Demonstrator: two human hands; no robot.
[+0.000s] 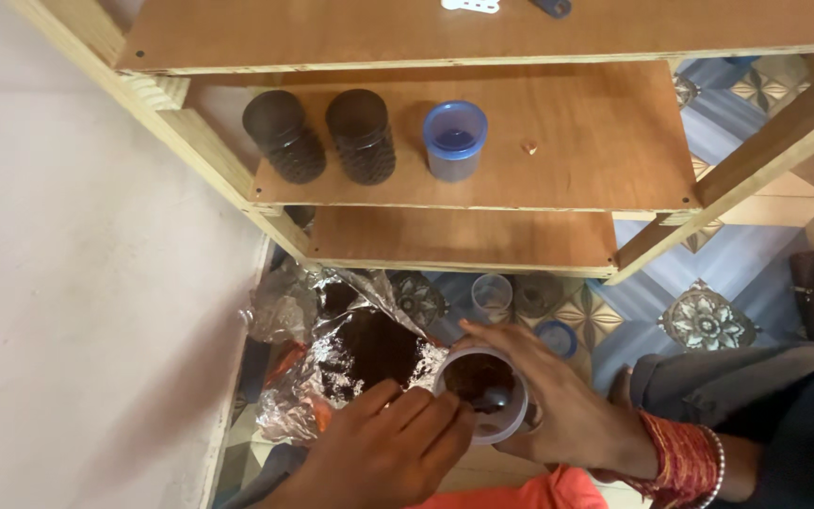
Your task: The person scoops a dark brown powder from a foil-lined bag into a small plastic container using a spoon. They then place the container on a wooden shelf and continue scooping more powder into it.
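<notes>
Where a pale wall (pixel 77 283) meets the patterned tile floor (pixel 708 320), a wooden shelf unit (pixel 482 141) holds two dark jars (pixel 322 137) and a blue-lidded jar (pixel 454 139). Below, crumpled foil (pixel 332 358) carries dark powder. The right hand (pixel 567 405) grips a small clear container (pixel 482 396); the left hand (pixel 388 443) pinches a spoon (pixel 492 401) inside it.

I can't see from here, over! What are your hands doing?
Right hand grips small jar. Left hand spoons dark powder into it. Foil bag open alongside. Nothing blocking.
</notes>
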